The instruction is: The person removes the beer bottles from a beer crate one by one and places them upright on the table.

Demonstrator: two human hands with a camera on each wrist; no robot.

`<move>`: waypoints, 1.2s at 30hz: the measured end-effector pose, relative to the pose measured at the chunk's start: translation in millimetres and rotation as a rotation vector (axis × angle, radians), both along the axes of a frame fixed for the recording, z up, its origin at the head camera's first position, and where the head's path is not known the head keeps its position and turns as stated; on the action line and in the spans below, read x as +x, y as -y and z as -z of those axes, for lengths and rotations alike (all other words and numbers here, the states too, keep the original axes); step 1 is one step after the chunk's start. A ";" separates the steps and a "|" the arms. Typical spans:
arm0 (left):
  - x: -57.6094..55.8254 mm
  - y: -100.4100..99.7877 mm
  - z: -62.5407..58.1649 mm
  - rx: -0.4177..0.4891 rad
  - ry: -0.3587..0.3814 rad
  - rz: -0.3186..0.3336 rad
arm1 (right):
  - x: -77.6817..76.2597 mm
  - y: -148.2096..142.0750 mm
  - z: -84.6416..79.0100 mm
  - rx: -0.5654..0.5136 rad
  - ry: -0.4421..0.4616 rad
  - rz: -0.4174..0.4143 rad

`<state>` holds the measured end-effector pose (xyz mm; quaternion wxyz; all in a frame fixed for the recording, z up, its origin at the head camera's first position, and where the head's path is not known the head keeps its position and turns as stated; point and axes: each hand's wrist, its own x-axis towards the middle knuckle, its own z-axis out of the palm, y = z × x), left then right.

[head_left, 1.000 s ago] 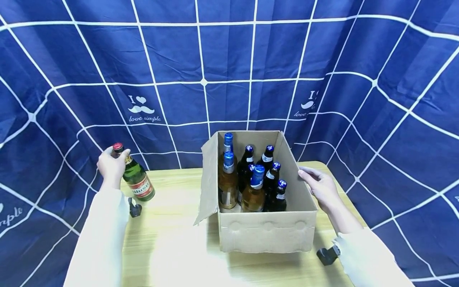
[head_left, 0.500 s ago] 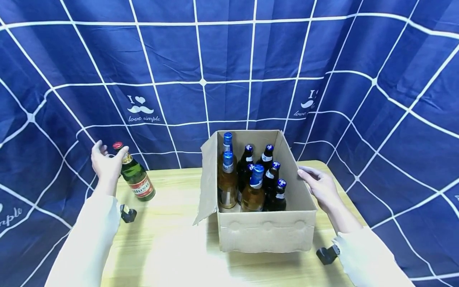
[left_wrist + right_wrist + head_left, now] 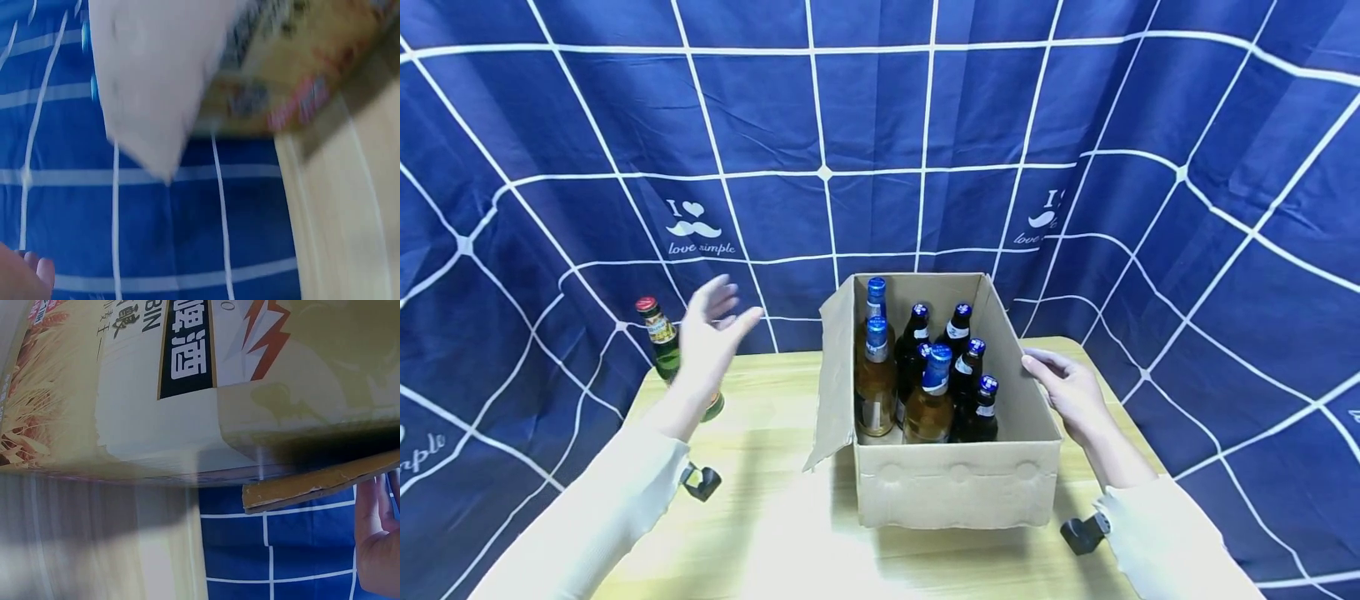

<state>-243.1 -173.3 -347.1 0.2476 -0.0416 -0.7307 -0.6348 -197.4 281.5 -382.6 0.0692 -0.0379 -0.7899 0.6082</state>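
The green bottle (image 3: 666,348) is partly hidden by the left hand (image 3: 711,329), and the base of the front amber bottle (image 3: 928,414) by the box (image 3: 955,485). In the left-wrist view, print (image 3: 299,105) is blurred; in the right-wrist view, the right hand (image 3: 380,562) is cropped.

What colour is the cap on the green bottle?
Red. The cap on the green bottle shows best in the head view.

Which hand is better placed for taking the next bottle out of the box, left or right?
Likely the left hand: it is raised and holds nothing, between the green bottle and the cardboard box, while the right hand holds the box's right rim.
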 end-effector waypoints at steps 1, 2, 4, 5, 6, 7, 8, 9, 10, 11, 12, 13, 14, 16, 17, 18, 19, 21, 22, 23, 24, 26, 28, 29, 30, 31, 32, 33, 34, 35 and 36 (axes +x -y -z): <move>1.7 -9.5 -2.0 -0.005 -0.001 0.054 | -0.2 0.0 0.3 0.005 0.001 0.001; 3.3 -18.8 -4.0 -0.009 -0.004 0.110 | -0.4 0.0 0.6 0.012 0.000 0.003; 5.9 -36.9 -7.8 -0.019 -0.001 0.214 | -0.6 -0.1 0.8 0.022 -0.001 0.006; 7.0 -45.4 -9.8 -0.026 0.002 0.263 | -0.7 -0.1 0.8 0.025 -0.002 0.009; 7.7 -53.7 -11.8 -0.033 0.008 0.309 | -0.8 -0.1 0.7 0.028 -0.003 0.010; 8.1 -61.6 -13.5 -0.039 0.010 0.353 | -0.6 -0.1 0.3 0.031 -0.005 0.011; 8.6 -69.3 -15.5 -0.046 0.014 0.398 | -0.5 -0.2 0.0 0.032 -0.006 0.012; 9.2 -76.7 -17.5 -0.060 0.024 0.436 | -0.3 -0.2 -0.4 0.029 -0.005 0.010; 9.7 -83.8 -19.5 -0.082 0.033 0.473 | -0.1 -0.1 -0.8 0.025 -0.005 0.007; 9.9 -90.7 -21.3 -0.109 0.040 0.514 | 0.1 0.1 -1.2 0.022 -0.005 0.005; 9.8 -97.3 -22.8 -0.137 0.051 0.554 | 0.3 0.2 -1.5 0.018 -0.006 0.002; 10.2 -103.7 -24.3 -0.168 0.061 0.591 | 0.5 0.4 -1.6 0.017 -0.009 -0.001; 9.9 -109.7 -25.1 -0.202 0.071 0.624 | 0.6 0.6 -1.6 0.014 -0.012 -0.002; 8.7 -121.2 -25.2 -0.263 0.087 0.683 | 1.2 1.1 -1.8 0.008 -0.012 -0.003; 8.1 -126.5 -24.8 -0.281 0.094 0.713 | 1.4 1.3 -1.8 0.008 -0.013 0.000; 7.7 -131.2 -24.5 -0.298 0.103 0.740 | 1.7 1.6 -1.8 0.005 -0.011 0.001; 7.1 -135.5 -23.7 -0.310 0.110 0.766 | 1.9 1.8 -1.8 0.001 -0.009 0.001; 5.1 -142.8 -21.8 -0.326 0.135 0.814 | 2.3 1.9 -2.0 -0.011 -0.001 0.001; 4.3 -145.6 -20.8 -0.334 0.147 0.834 | 2.2 2.2 -1.9 -0.012 0.000 0.001; 3.4 -147.8 -20.1 -0.344 0.165 0.858 | 2.1 2.3 -1.7 -0.014 0.001 0.000; 1.9 -150.0 -18.8 -0.350 0.183 0.881 | 2.0 2.3 -1.5 -0.016 0.001 -0.001; -1.3 -154.1 -15.5 -0.369 0.223 0.914 | 1.9 2.1 -1.3 -0.011 -0.001 0.002; -4.2 -157.9 -12.4 -0.391 0.253 0.945 | 1.8 1.9 -1.2 -0.004 -0.002 0.004; -5.8 -159.6 -10.7 -0.405 0.270 0.956 | 1.7 1.8 -1.2 -0.002 -0.002 0.003; -7.2 -161.3 -8.8 -0.420 0.287 0.966 | 1.7 1.7 -1.3 0.003 -0.003 0.004; -8.1 -162.8 -7.5 -0.442 0.306 0.970 | 1.8 1.7 -1.3 0.005 -0.003 0.003; -9.0 -164.3 -6.1 -0.458 0.327 0.978 | 1.8 1.6 -1.3 0.006 -0.002 0.001; -9.4 -165.7 -4.9 -0.472 0.351 0.987 | 1.8 1.6 -1.4 0.008 -0.002 0.001; -9.8 -167.1 -3.5 -0.490 0.379 0.993 | 1.8 1.6 -1.4 0.009 -0.001 0.001; -9.8 -168.3 -2.4 -0.510 0.411 0.997 | 1.8 1.6 -1.5 0.009 0.000 0.001; -9.8 -169.6 -1.2 -0.528 0.442 1.002 | 1.8 1.6 -1.6 0.008 0.000 0.002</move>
